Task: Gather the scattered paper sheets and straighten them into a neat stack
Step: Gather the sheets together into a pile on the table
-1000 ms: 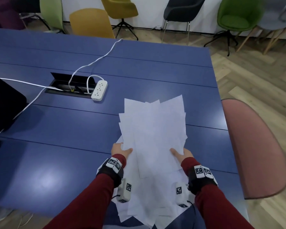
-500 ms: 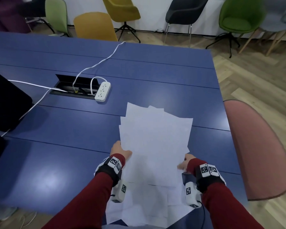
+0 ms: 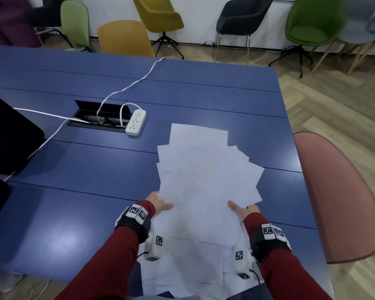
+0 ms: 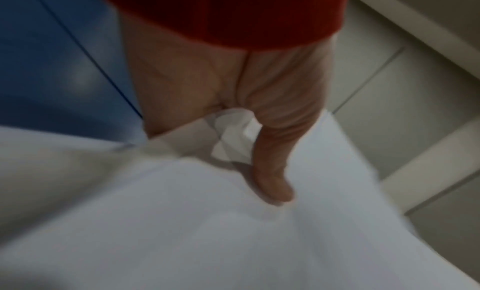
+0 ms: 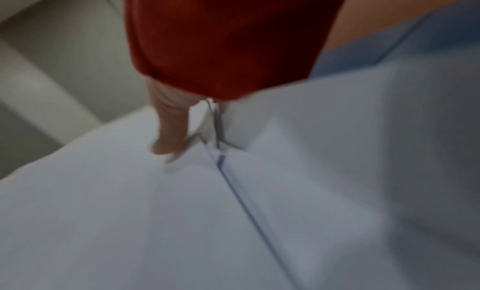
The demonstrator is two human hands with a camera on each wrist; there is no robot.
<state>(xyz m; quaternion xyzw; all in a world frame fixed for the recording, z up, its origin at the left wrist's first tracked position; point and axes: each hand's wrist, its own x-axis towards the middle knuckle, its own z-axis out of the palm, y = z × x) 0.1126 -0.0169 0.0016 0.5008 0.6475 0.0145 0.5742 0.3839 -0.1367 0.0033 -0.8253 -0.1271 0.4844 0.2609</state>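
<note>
A fanned, uneven bundle of white paper sheets [image 3: 206,180] is held up over the near right part of the blue table [image 3: 95,169]. My left hand [image 3: 159,204] grips its lower left edge, thumb [image 4: 272,181] on top and fingers hidden beneath. My right hand [image 3: 241,210] grips the lower right edge with the thumb [image 5: 168,138] pressed on the paper. More loose white sheets [image 3: 188,269] lie flat on the table under my wrists, overhanging the near edge. Both wrist views are blurred and mostly filled with the paper [image 4: 207,222] [image 5: 207,212].
A white power strip [image 3: 135,122] with white cables lies beside an open cable hatch [image 3: 95,118] in the table's middle. A black object [image 3: 7,137] sits at the left edge. A pink chair [image 3: 338,195] stands close on the right; coloured chairs line the far wall.
The held bundle has swung and fanned toward the right while its sheets slid against each other. My right hand shifted outward, then back onto the lower right edge; the left kept its grip.
</note>
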